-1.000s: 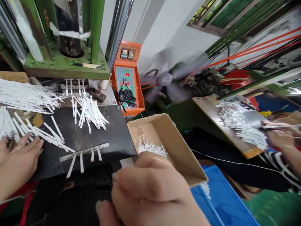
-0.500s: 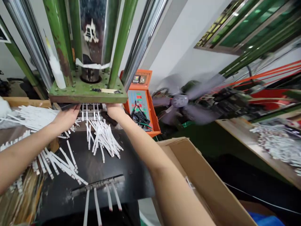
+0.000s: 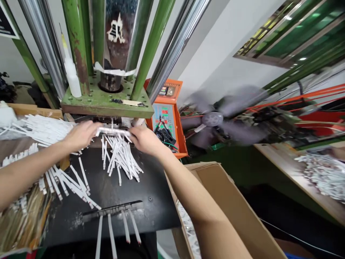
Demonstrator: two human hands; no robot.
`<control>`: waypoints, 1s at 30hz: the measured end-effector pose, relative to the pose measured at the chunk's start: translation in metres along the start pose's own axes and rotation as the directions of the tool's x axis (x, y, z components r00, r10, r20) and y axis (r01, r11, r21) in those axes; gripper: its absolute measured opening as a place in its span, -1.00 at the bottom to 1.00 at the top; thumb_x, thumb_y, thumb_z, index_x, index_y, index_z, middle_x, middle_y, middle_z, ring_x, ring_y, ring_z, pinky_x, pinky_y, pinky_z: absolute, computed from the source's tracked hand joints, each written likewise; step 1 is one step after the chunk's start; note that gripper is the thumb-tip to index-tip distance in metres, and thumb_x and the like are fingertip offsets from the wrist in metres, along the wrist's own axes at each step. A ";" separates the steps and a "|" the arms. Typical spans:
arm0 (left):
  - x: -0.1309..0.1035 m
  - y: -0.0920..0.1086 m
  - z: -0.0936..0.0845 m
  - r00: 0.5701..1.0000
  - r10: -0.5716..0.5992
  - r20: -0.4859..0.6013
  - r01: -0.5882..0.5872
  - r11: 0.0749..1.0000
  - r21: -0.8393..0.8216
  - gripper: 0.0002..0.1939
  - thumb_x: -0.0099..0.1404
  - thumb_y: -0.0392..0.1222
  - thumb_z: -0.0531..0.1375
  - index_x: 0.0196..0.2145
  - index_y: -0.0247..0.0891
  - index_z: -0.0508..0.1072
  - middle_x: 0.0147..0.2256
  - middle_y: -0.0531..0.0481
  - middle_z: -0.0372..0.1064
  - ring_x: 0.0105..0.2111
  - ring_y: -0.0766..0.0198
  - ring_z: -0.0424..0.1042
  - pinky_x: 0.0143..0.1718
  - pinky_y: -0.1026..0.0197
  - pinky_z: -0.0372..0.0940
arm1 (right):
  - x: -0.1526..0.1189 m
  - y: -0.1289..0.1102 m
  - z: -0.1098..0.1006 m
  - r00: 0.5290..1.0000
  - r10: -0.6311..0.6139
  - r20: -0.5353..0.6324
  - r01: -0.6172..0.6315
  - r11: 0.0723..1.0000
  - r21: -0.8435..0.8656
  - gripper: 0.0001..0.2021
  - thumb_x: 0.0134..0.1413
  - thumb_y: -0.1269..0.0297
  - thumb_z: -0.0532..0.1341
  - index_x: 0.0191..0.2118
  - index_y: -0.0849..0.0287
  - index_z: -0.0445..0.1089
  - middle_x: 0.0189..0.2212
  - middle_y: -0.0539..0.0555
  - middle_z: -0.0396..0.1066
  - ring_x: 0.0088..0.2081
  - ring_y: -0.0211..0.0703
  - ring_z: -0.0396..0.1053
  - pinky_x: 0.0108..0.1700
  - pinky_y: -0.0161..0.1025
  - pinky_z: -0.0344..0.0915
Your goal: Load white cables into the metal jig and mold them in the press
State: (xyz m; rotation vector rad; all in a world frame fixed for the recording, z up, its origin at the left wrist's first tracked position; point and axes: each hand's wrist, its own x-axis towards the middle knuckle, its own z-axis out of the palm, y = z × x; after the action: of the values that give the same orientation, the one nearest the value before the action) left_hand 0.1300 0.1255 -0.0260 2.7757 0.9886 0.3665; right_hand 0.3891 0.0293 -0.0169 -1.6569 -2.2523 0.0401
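My left hand (image 3: 82, 136) and my right hand (image 3: 145, 139) grip the two ends of a narrow metal mould bar (image 3: 114, 131), just in front of the green press plate (image 3: 107, 108). Fingers of both hands are closed on it; motion blurs its details. Right below it, a pile of white strips (image 3: 121, 156) lies on the black table (image 3: 118, 194). Nearer to me rests a second slotted metal bar (image 3: 115, 209), with several white strips sticking out over the table edge.
More white strips (image 3: 40, 129) are heaped at the left. An orange control box (image 3: 182, 133) stands right of the press, with a spinning fan (image 3: 212, 118) beyond. An open cardboard box (image 3: 226, 190) sits at the right. A white bottle (image 3: 72, 77) stands on the press plate.
Both hands have come back from under the press plate, bringing the metal mould bar out towards me. The camera view has shifted slightly left.
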 end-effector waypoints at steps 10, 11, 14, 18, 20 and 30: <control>-0.096 0.122 0.025 0.925 0.247 0.287 -0.202 0.963 -0.175 -0.74 0.39 -0.28 0.02 -0.02 -0.25 0.37 -0.25 -0.07 0.40 -0.23 0.17 0.41 -0.19 0.17 0.29 | -0.131 -0.073 0.004 0.845 -0.137 -0.518 0.336 0.888 0.315 -0.66 0.35 0.26 -0.07 -0.32 0.16 0.39 -0.53 0.04 0.40 -0.50 -0.21 0.35 -0.44 -0.28 0.26; -0.099 0.122 0.026 0.927 0.236 0.291 -0.191 0.966 -0.175 -0.74 0.40 -0.28 0.00 -0.01 -0.25 0.37 -0.24 -0.08 0.40 -0.21 0.16 0.41 -0.19 0.17 0.29 | -0.129 -0.069 0.003 0.794 0.028 -0.607 0.262 0.886 0.383 -0.65 0.36 0.24 -0.08 -0.36 0.15 0.38 -0.52 0.04 0.40 -0.50 -0.21 0.35 -0.45 -0.28 0.26; -0.105 0.117 0.029 0.923 0.227 0.312 -0.188 0.971 -0.149 -0.72 0.41 -0.28 -0.02 0.00 -0.25 0.37 -0.26 -0.09 0.40 -0.23 0.16 0.41 -0.21 0.18 0.30 | -0.103 -0.056 -0.005 0.778 0.343 -0.526 0.015 0.828 0.561 -0.62 0.35 0.15 -0.06 -0.38 0.16 0.37 -0.53 0.01 0.37 -0.55 -0.23 0.30 -0.49 -0.29 0.22; -0.113 0.115 0.033 0.939 0.194 0.284 -0.171 0.980 -0.105 -0.72 0.37 -0.29 0.04 0.00 -0.27 0.37 -0.21 -0.13 0.44 -0.18 0.13 0.44 -0.16 0.16 0.32 | -0.062 -0.052 -0.004 0.967 0.255 0.009 -0.237 0.885 0.401 -0.73 0.21 0.10 0.18 -0.31 0.24 0.42 -0.47 0.05 0.42 -0.42 -0.15 0.38 -0.33 -0.24 0.29; -0.115 0.117 0.035 0.957 0.163 0.240 -0.140 0.984 -0.110 -0.76 0.35 -0.26 0.07 -0.04 -0.30 0.37 -0.17 -0.15 0.44 -0.15 0.11 0.43 -0.14 0.13 0.33 | -0.062 -0.062 0.004 0.969 0.246 0.034 -0.246 0.934 0.257 -0.70 0.10 0.13 0.30 -0.19 0.28 0.41 -0.35 0.14 0.46 -0.28 -0.06 0.40 -0.20 -0.18 0.30; -0.122 0.115 0.013 0.947 0.177 0.267 -0.143 0.980 -0.140 -0.80 0.36 -0.31 0.04 -0.11 -0.26 0.40 -0.13 -0.11 0.38 -0.18 0.17 0.41 -0.15 0.17 0.29 | -0.191 -0.053 0.006 0.809 0.423 -0.409 -0.298 0.894 0.334 -0.75 0.25 0.19 0.09 -0.30 0.18 0.45 -0.39 0.13 0.50 -0.32 -0.06 0.45 -0.23 -0.16 0.37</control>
State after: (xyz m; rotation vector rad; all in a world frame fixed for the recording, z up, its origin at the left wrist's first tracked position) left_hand 0.1112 -0.0409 -0.0319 2.7068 0.6560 0.0486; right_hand 0.3879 -0.1646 -0.0592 -1.7071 -1.4805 0.0144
